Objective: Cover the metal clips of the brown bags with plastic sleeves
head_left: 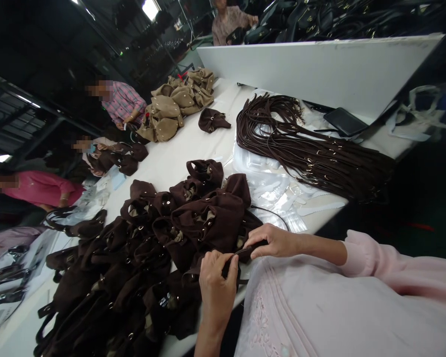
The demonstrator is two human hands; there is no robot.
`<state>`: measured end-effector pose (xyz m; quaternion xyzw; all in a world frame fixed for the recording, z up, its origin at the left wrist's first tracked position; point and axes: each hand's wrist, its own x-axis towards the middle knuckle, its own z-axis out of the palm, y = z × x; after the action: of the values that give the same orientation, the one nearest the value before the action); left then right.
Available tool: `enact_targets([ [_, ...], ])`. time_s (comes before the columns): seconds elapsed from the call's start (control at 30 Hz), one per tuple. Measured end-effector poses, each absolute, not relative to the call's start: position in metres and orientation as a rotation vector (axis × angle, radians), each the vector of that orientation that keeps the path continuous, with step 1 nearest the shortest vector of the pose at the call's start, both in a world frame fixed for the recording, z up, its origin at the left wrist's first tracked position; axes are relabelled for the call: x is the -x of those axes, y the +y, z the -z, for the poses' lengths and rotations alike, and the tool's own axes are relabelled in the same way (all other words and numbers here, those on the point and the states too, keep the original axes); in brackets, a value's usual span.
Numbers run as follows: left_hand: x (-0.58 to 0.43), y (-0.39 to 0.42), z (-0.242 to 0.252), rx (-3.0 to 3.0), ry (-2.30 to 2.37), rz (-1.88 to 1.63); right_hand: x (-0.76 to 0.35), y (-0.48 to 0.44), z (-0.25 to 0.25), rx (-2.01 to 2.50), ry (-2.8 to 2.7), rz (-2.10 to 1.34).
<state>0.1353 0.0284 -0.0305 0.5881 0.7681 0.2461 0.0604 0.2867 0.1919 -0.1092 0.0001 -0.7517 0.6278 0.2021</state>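
"What covers the pale, smooth table (163,166)?"

"A slumped heap of soft-looking, matte dark-brown bags (211,218), then a curving bundle of long, narrow brown straps (312,158)."

"And the grip?"

"The left hand (217,285) and right hand (277,241) both pinch, fingers curled, a slim dark strip (244,252) running between them, beside the heap's near edge."

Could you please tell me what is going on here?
A person's left hand and right hand pinch a brown strap between them at the edge of the table; whether it is joined to a bag is hard to tell. Brown bags are heaped beside the hands. A bundle of straps lies on the table, and tan bags are piled farther off, near a co-worker in plaid.
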Motion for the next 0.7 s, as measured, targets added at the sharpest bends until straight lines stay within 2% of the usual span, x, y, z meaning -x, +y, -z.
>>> enact_targets([
  [0.2, -0.152, 0.037, 0.037, -1.436, 2.154, -0.896, -0.284, 0.196, 0.105, -0.126, -2.069, -1.775],
  [0.33, -0.155, 0.038, 0.048, -1.199, 2.083, -0.871, -0.282, 0.189, 0.111, -0.096, -2.082, -1.815],
  [0.47, -0.155, 0.035, 0.06, -1.114, 2.093, -0.676, -0.281, 0.172, 0.115, 0.032, -2.298, -1.621],
  [0.57, -0.151, 0.033, 0.072, -1.007, 2.006, -0.692, -0.279, 0.165, 0.115, 0.117, -2.467, -1.46],
  [0.7, -0.139, 0.028, 0.087, -0.753, 1.824, -0.833, -0.283, 0.185, 0.124, 0.233, -2.378, -1.738],
])
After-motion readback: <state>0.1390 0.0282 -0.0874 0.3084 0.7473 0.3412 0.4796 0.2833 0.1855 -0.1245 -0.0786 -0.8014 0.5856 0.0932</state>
